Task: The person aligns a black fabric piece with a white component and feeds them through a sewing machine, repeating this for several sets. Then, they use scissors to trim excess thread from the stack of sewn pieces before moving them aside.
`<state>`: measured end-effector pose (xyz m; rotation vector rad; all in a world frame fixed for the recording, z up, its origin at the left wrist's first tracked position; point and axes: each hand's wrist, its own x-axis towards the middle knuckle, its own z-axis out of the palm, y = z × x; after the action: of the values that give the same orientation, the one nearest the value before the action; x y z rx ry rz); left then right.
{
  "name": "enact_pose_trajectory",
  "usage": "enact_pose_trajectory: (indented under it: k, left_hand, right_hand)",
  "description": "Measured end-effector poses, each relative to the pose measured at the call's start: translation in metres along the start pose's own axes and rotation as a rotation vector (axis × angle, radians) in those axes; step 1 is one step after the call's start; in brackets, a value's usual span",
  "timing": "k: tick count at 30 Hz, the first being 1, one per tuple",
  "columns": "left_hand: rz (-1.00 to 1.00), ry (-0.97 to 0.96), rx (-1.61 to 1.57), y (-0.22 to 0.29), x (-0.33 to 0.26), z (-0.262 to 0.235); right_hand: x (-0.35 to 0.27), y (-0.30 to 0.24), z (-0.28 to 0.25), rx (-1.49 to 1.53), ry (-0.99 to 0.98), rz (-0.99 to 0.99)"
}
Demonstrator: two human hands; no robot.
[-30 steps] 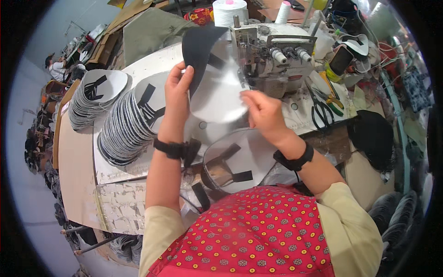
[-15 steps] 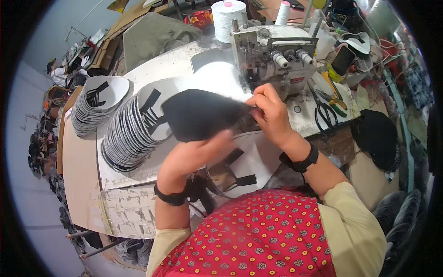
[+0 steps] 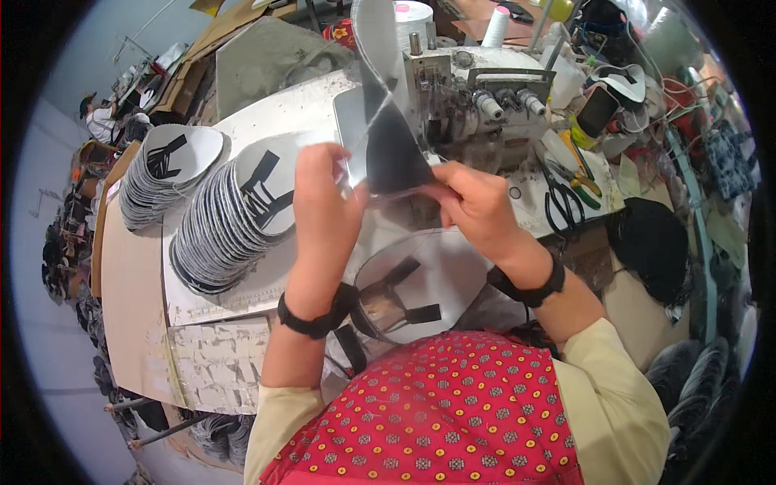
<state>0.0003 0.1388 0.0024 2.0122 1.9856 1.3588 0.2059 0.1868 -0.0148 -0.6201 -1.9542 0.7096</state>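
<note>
A black and white fabric piece (image 3: 395,153) stands up in front of me, twisted so that its dark face shows low and its pale face higher up. My right hand (image 3: 473,198) pinches its lower right corner between thumb and fingers. At its lower left edge is my left hand (image 3: 327,202), fingers bent and the thumb apart from them. The thumb comes close to the piece's corner; whether it touches is blurred. Just behind the piece stands an overlock sewing machine (image 3: 477,121). Below my hands lies a pale piece with black straps (image 3: 457,271).
Two stacks of similar strapped pieces (image 3: 234,222) (image 3: 162,182) stand on the table at left. Black-handled scissors (image 3: 566,202) and yellow-green handled cutters (image 3: 586,190) lie right of the machine. White thread cones (image 3: 495,28) stand behind it. A dark round piece (image 3: 651,246) lies at right.
The fabric piece has swung from lying flat and dark side up to standing upright and twisted. My left hand has risen from beneath it to its left edge. My right hand still pinches its corner.
</note>
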Motion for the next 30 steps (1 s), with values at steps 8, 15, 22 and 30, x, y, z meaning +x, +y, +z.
enact_pose_trajectory:
  k: [8, 15, 22, 30]
  left_hand:
    - [-0.223, -0.304, -0.349, 0.003, 0.024, 0.017]
    - [-0.095, -0.402, -0.928, -0.063, 0.015, 0.026]
    - [-0.434, 0.028, -1.419, -0.053, 0.020, 0.035]
    - [-0.526, 0.132, -0.681, -0.113, 0.030, 0.020]
  right_hand:
    - [0.004, -0.006, 0.000, 0.047, -0.139, 0.627]
    - [-0.033, 0.011, -0.018, 0.044, -0.028, -0.067]
    - [-0.041, 0.026, -0.009, 0.025, -0.097, -0.023]
    - [-0.018, 0.037, 0.023, -0.114, 0.066, -0.075]
